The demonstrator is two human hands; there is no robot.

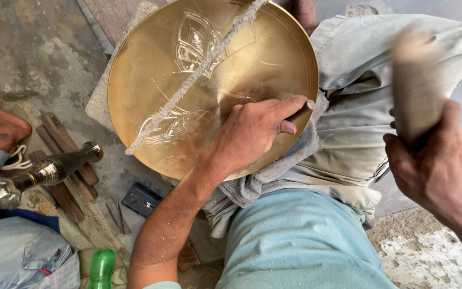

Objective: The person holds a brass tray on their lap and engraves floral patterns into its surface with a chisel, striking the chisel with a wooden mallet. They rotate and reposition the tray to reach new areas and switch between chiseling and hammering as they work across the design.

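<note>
On stained concrete floor (38,48), brass plate (151,69)

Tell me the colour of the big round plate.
Golden brass plate, engraved with leaf patterns; head view.

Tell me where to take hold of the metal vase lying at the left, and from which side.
Probably grip the vase around its slim neck, the narrowest part, just behind the flared mouth at its right end. It lies on its side across wooden sticks, so coming from above looks easiest. Both hands are busy: the left hand on the brass plate, the right hand gripping a blurred mallet.
</note>
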